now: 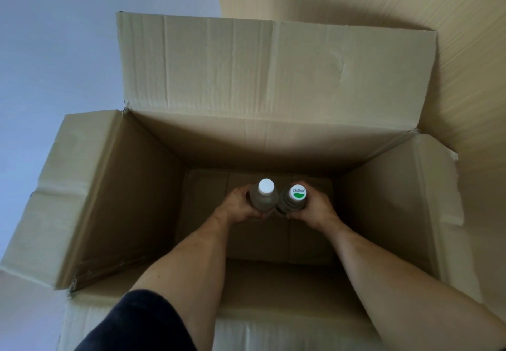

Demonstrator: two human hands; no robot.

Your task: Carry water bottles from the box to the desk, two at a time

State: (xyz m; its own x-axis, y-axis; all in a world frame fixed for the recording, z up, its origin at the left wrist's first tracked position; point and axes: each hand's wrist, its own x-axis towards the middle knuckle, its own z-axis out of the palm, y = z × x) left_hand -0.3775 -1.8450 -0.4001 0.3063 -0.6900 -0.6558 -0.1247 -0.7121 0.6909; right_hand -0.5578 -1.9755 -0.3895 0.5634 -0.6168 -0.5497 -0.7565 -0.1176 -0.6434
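Seen from the person's head, looking straight down. Nearest the viewer, a dark sleeve or trouser leg fills the lower left corner. Two bare forearms reach forward and down from the bottom edge into a large open brown cardboard box, crossing over its near wall.

Deep inside the box, the left hand is wrapped around the body of a clear plastic water bottle with a plain white cap, fingers curled round its far side and thumb on the near side. Just beside it, the right hand grasps a second clear plastic water bottle with a white and green printed cap in the same way. Both bottles stand upright, caps pointing up at the camera, side by side and touching or nearly so. They sit low in the box, over its cardboard bottom; whether they rest on it or are lifted off cannot be told.

The box's four flaps are folded outward: one to the left, one to the right, and a broad far flap standing up beyond. Behind the box, a pale bluish surface lies at left and a light wood-grain surface at upper right.
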